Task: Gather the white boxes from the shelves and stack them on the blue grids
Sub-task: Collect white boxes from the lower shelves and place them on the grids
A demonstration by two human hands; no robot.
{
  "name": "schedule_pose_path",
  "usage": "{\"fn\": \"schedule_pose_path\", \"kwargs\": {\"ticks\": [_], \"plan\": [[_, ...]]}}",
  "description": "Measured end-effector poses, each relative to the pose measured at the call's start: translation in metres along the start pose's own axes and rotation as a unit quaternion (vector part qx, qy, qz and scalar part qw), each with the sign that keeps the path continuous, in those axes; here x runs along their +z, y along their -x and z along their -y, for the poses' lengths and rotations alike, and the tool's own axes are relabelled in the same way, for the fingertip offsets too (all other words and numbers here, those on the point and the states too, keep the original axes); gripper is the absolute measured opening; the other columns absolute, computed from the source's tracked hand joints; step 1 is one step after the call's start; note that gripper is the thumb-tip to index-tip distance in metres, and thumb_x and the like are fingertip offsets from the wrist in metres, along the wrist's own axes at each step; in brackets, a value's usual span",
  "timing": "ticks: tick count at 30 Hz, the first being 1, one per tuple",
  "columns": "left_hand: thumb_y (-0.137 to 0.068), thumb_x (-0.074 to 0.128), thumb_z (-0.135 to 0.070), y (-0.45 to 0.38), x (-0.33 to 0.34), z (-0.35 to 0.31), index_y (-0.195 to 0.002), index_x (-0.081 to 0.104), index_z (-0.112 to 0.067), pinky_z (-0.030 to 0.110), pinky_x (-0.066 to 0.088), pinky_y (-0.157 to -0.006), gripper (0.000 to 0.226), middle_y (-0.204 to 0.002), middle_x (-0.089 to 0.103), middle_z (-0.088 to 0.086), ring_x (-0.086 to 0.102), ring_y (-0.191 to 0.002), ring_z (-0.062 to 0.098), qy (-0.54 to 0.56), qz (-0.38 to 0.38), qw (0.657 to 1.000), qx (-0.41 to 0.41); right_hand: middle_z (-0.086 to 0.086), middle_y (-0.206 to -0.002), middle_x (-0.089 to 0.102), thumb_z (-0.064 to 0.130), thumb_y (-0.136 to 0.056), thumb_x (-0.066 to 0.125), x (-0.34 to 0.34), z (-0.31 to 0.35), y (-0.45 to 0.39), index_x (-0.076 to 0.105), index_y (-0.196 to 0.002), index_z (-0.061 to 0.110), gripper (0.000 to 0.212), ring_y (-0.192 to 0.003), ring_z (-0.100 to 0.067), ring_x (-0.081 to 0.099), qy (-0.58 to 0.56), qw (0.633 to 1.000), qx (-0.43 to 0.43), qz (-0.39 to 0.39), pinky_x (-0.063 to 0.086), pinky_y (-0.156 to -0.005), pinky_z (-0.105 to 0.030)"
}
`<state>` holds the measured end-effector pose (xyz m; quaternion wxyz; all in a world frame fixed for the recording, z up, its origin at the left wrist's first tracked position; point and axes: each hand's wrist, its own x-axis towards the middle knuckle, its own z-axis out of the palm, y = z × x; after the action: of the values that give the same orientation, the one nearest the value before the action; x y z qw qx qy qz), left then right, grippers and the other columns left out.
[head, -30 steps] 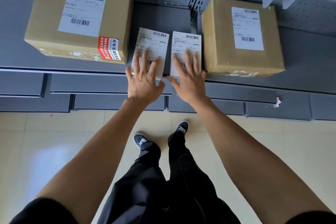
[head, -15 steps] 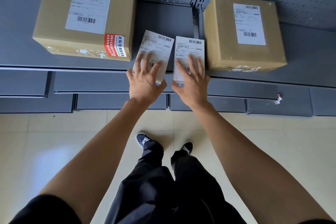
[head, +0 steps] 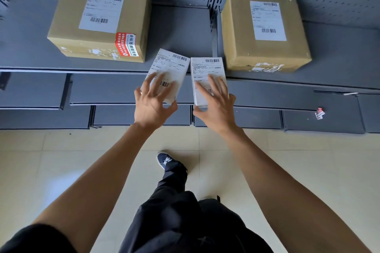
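Observation:
Two small white boxes with shipping labels lie side by side, half off the front edge of the grey shelf [head: 181, 26]. My left hand [head: 152, 104] grips the left white box [head: 174, 65], fingers spread over its top and thumb under its near end. My right hand [head: 218, 109] holds the right white box [head: 207, 68] the same way. Both boxes stick out past the shelf edge toward me. No blue grids are in view.
A large brown carton [head: 100, 16] stands on the shelf to the left and a second brown carton [head: 265, 33] to the right. Lower grey shelves [head: 123, 92] step out below; a torn sticker [head: 319, 113] lies on one. Beige floor tiles lie underfoot.
Both hands have drawn the two white boxes toward me, from lying on the shelf to overhanging its front edge. My thumbs now hook under their near ends.

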<state>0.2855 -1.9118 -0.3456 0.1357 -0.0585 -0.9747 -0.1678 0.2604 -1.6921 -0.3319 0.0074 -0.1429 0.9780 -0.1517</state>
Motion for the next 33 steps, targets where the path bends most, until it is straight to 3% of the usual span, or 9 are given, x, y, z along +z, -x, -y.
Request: {"fn": "schedule_pose_path", "kwargs": {"ticks": [11,18,25,33], "plan": [[-0.088,0.067,-0.037,0.087,-0.049,-0.105,-0.126,0.069,-0.022,0.050,0.044,-0.089,0.040,-0.144,0.057,0.006,0.048,-0.135,0.035,0.000,-0.093,0.992,0.081,-0.003,-0.162,0.031,0.048,-0.075,0.064,-0.055,-0.046,0.150,0.051,-0.144,0.034,0.072,-0.149,-0.030,0.027,-0.019,0.994,0.012,-0.103,0.042,-0.090,-0.055],[-0.087,0.069,-0.034,0.090,-0.054,-0.223,-0.129,0.069,-0.023,0.048,0.042,-0.087,0.043,-0.145,0.056,0.006,0.046,-0.137,0.037,0.067,-0.109,0.970,0.204,-0.002,-0.161,0.034,0.048,-0.075,0.060,-0.128,-0.114,0.253,0.054,-0.141,0.033,0.068,-0.149,-0.028,0.027,-0.002,0.976,0.121,-0.184,0.040,-0.093,-0.056],[-0.088,0.069,-0.038,0.089,-0.039,-0.335,-0.132,0.066,-0.026,0.049,0.041,-0.092,0.046,-0.151,0.051,-0.002,0.042,-0.141,0.032,0.121,-0.072,0.942,0.305,-0.001,-0.164,0.028,0.050,-0.077,0.060,-0.175,-0.186,0.343,0.047,-0.146,0.037,0.071,-0.151,-0.027,0.021,0.046,0.957,0.206,-0.198,0.038,-0.093,-0.053],[-0.087,0.071,-0.040,0.077,0.006,-0.410,-0.131,0.066,-0.024,0.047,0.043,-0.085,0.048,-0.147,0.054,0.003,0.046,-0.137,0.035,0.149,-0.043,0.913,0.378,0.000,-0.165,0.021,0.049,-0.081,0.064,-0.200,-0.247,0.383,0.041,-0.148,0.036,0.071,-0.153,-0.025,0.012,0.037,0.932,0.302,-0.197,0.032,-0.101,-0.058]]}}
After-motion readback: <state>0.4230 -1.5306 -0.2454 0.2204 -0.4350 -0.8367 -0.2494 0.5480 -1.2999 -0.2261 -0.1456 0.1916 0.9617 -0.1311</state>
